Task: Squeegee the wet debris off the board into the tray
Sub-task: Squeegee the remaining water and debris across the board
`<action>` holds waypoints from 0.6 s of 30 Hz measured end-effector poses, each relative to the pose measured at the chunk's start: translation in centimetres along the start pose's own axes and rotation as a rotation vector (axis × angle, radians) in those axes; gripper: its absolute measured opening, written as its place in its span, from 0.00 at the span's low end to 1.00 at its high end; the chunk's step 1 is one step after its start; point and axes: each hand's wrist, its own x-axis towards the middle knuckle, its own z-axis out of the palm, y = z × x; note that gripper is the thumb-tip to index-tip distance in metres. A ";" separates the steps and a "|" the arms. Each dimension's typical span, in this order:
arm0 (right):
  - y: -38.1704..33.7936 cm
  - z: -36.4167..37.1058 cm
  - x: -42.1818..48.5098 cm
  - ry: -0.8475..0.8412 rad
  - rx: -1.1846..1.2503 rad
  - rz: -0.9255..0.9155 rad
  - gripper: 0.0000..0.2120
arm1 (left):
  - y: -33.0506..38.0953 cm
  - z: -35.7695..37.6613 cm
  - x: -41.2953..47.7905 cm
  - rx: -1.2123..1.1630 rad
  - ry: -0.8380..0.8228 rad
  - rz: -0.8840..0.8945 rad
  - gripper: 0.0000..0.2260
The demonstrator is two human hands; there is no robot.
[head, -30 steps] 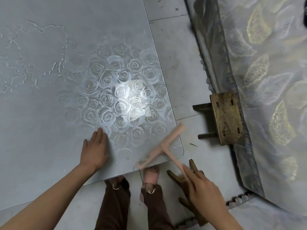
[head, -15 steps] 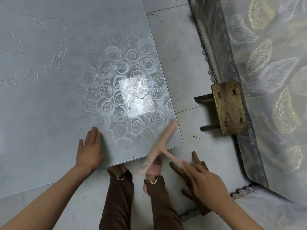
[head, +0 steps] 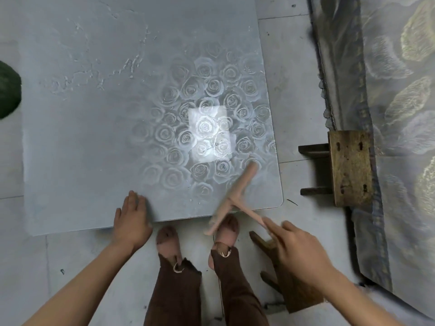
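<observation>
A dark green object (head: 8, 90) sits off the board's left edge, cut by the frame. The board (head: 94, 149) lies flat on the floor, and its right half carries a rose pattern with a bright reflection. Debris (head: 101, 74) forms wet ridged streaks on the board's far left area. The left hand (head: 131, 220) rests on the board's near edge, palm down, fingers straight and together. Two feet (head: 169, 241) stand just off the near edge. The squeegee (head: 235, 194), blurred, slants over the board's near right corner, with its lower blade end past the near edge. Whether it touches the board cannot be determined. The right hand (head: 299, 252) grips the squeegee handle off that corner. A stool (head: 348, 168) lies on its side right of the board, against a cloth (head: 400, 102).
</observation>
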 end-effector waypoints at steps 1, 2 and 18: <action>-2.1 0.3 1.7 0.015 0.017 -0.039 0.24 | -0.5 0.3 -0.2 -0.004 -0.009 -0.009 0.32; -4.2 0.5 3.6 0.032 0.037 -0.070 0.24 | -0.9 0.6 -0.4 -0.008 -0.019 -0.016 0.32; -16.0 1.9 7.6 0.181 0.014 -0.073 0.23 | -10.0 2.5 -1.1 -0.072 0.042 -0.039 0.26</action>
